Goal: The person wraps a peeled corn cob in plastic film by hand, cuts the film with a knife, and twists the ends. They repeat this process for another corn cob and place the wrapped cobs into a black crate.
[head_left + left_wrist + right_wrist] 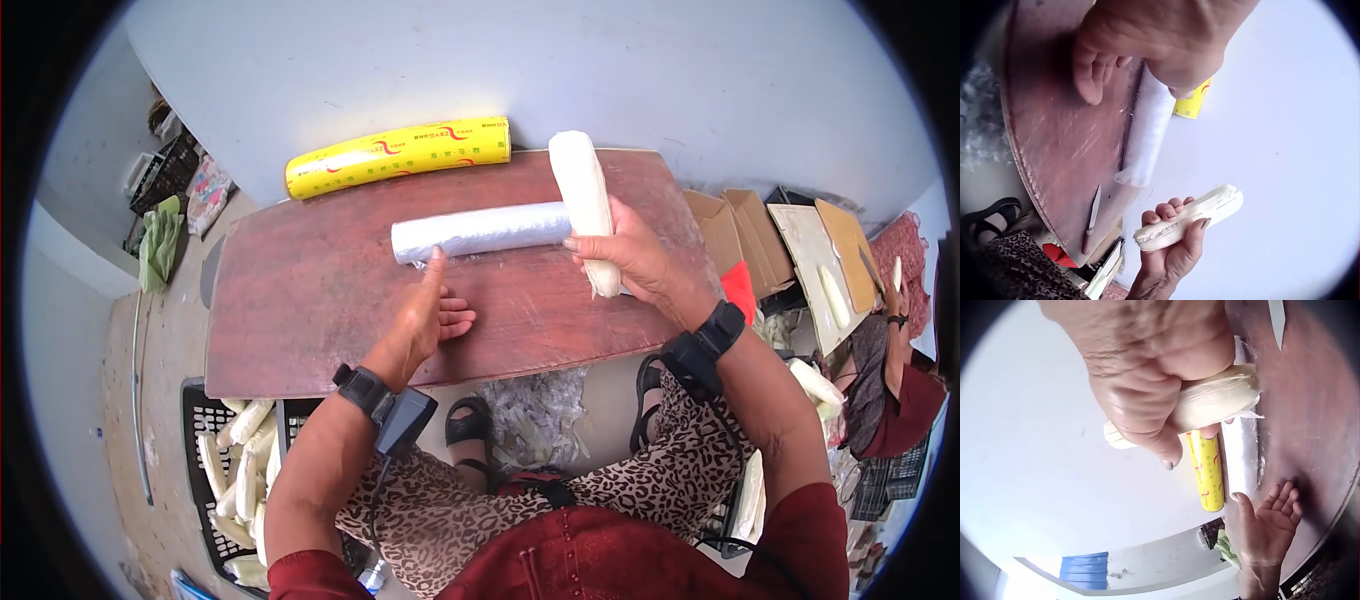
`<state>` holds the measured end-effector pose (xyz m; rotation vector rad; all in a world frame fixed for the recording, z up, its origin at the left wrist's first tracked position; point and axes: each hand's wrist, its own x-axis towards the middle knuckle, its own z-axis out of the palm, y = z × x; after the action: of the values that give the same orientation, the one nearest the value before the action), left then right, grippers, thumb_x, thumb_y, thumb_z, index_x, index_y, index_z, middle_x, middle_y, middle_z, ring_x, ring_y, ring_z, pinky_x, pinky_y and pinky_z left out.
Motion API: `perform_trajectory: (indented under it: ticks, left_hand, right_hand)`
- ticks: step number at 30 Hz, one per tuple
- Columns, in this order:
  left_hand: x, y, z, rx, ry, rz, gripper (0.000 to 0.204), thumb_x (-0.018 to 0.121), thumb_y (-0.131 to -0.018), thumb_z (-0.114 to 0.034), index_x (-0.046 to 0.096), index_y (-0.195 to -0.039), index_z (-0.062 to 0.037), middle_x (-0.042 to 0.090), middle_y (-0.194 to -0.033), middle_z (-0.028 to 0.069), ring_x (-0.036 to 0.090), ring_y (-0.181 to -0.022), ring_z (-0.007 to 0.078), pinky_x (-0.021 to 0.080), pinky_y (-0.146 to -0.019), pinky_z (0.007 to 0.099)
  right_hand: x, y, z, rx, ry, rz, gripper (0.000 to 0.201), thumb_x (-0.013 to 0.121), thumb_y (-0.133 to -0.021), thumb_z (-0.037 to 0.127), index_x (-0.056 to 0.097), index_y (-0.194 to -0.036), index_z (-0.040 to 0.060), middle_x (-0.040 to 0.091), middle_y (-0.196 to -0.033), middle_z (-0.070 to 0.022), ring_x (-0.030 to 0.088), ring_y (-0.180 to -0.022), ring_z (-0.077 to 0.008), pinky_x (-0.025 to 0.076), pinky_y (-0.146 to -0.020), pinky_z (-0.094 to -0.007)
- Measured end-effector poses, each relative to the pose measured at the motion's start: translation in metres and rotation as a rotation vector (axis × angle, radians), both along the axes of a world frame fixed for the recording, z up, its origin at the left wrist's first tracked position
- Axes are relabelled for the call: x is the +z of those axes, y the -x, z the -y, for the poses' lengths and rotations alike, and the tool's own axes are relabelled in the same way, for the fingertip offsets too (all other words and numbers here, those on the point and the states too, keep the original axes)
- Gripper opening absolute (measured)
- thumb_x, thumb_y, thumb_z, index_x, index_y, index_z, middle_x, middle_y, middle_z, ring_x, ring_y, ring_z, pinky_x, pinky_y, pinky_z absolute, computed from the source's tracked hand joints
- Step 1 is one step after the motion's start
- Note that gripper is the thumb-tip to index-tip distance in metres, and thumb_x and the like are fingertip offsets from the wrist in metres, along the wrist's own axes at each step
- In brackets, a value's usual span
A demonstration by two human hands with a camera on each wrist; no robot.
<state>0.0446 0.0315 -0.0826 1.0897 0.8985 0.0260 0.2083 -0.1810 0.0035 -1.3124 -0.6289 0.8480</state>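
Observation:
A pale ear of corn [578, 185], wrapped in its husk, stands nearly upright in my right hand [640, 255] above the table's right part. In the left wrist view, the fingers and thumb curl round the corn's lower half. My left hand [428, 315] has its palm turned inward, thumb up and fingers loosely bent, holding nothing. Its thumb tip comes right at the near edge of the clear plastic wrap roll [480, 235]. That roll lies across the reddish-brown table [300, 330]. A knife [1092, 215] lies near the table's right end, mostly hidden by my right hand in the head view.
A yellow printed roll [400, 158] lies at the table's back edge against the wall. Black crates [200, 480] of similar pale ears stand at lower left. Cardboard boxes [740, 240] and another person [895, 390] are at the right. Plastic scraps [540, 415] lie under the table.

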Motion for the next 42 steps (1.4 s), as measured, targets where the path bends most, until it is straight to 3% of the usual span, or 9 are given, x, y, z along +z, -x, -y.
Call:
perform_trajectory:
  ticks: [2,6,9,18,24,27,31,35,42]
  left_hand:
    - [-0.002,-0.003,-0.008,0.071,0.004,0.017,0.098,0.053,-0.078,-0.075,0.036,-0.120,0.0124,0.052,-0.105,0.0272,0.063,-0.082,0.0312,0.058,-0.066,0.0382]
    - [-0.009,-0.006,-0.018,0.130,-0.054,0.037,0.045,0.055,-0.093,-0.042,0.045,-0.105,0.0005,0.056,-0.093,0.0176,0.063,-0.076,0.0264,0.057,-0.061,0.0357]
    - [-0.008,0.001,-0.020,0.084,-0.063,0.033,0.018,0.051,-0.095,-0.020,0.046,-0.099,-0.0031,0.057,-0.087,0.0123,0.062,-0.071,0.0236,0.056,-0.058,0.0336]
    - [-0.006,0.022,-0.028,-0.002,-0.141,-0.101,0.010,0.051,-0.089,-0.009,0.051,-0.096,-0.0022,0.059,-0.079,0.0128,0.062,-0.059,0.0223,0.055,-0.050,0.0322]
    - [-0.008,0.024,-0.029,-0.035,-0.152,-0.135,0.009,0.054,-0.089,-0.009,0.053,-0.095,-0.0033,0.061,-0.074,0.0112,0.063,-0.054,0.0206,0.054,-0.045,0.0304]
    - [-0.010,0.024,-0.031,-0.040,-0.148,-0.140,0.007,0.054,-0.089,-0.009,0.053,-0.094,-0.0036,0.061,-0.073,0.0105,0.063,-0.053,0.0195,0.053,-0.044,0.0293]
    - [-0.014,0.024,-0.034,-0.051,-0.149,-0.156,0.007,0.054,-0.089,-0.009,0.054,-0.094,-0.0040,0.062,-0.072,0.0097,0.063,-0.053,0.0189,0.053,-0.044,0.0288]
    - [-0.014,0.025,-0.035,-0.053,-0.138,-0.152,0.007,0.055,-0.089,-0.009,0.054,-0.094,-0.0043,0.062,-0.073,0.0094,0.063,-0.054,0.0188,0.053,-0.046,0.0288]
    - [-0.007,0.029,-0.036,-0.087,-0.117,-0.128,0.009,0.055,-0.090,-0.012,0.053,-0.095,-0.0048,0.063,-0.077,0.0101,0.063,-0.057,0.0191,0.053,-0.050,0.0298]
  right_hand:
    - [-0.002,-0.001,0.000,-0.009,0.014,0.005,0.058,0.073,-0.077,0.003,0.039,-0.124,0.0012,0.054,-0.092,-0.0066,0.057,-0.070,-0.0113,0.050,-0.056,-0.0246]
    - [0.001,-0.004,0.002,-0.001,0.016,0.007,0.064,0.070,-0.077,0.001,0.035,-0.131,0.0044,0.054,-0.092,-0.0080,0.057,-0.069,-0.0116,0.051,-0.056,-0.0255]
    - [0.008,-0.002,0.007,0.040,0.026,-0.056,0.069,0.070,-0.077,0.002,0.031,-0.134,0.0073,0.054,-0.091,-0.0079,0.056,-0.066,-0.0117,0.051,-0.055,-0.0258]
    - [0.001,-0.017,0.003,-0.060,0.154,0.143,0.064,0.075,-0.076,0.008,0.037,-0.127,0.0042,0.057,-0.091,-0.0087,0.057,-0.068,-0.0100,0.048,-0.054,-0.0244]
    - [-0.023,-0.020,-0.017,-0.099,0.237,0.591,0.053,0.077,-0.071,0.014,0.049,-0.113,0.0003,0.062,-0.099,-0.0109,0.061,-0.081,-0.0218,0.050,-0.075,-0.0335]
    - [-0.030,-0.013,-0.026,-0.074,0.335,0.834,0.054,0.079,-0.069,0.015,0.051,-0.114,0.0038,0.063,-0.101,-0.0082,0.061,-0.092,-0.0227,0.048,-0.084,-0.0347]
    - [-0.035,-0.002,-0.041,0.073,0.384,0.854,0.056,0.078,-0.068,0.013,0.050,-0.116,0.0070,0.063,-0.103,-0.0163,0.061,-0.101,-0.0310,0.047,-0.086,-0.0374]
    - [-0.059,-0.001,-0.053,0.190,0.318,1.132,0.056,0.077,-0.073,0.018,0.044,-0.117,0.0052,0.060,-0.109,-0.0209,0.057,-0.103,-0.0405,0.046,-0.087,-0.0439]
    - [-0.077,0.005,-0.054,0.243,0.502,1.292,0.062,0.077,-0.073,0.024,0.046,-0.124,0.0060,0.051,-0.117,-0.0120,0.048,-0.116,-0.0314,0.039,-0.091,-0.0490]
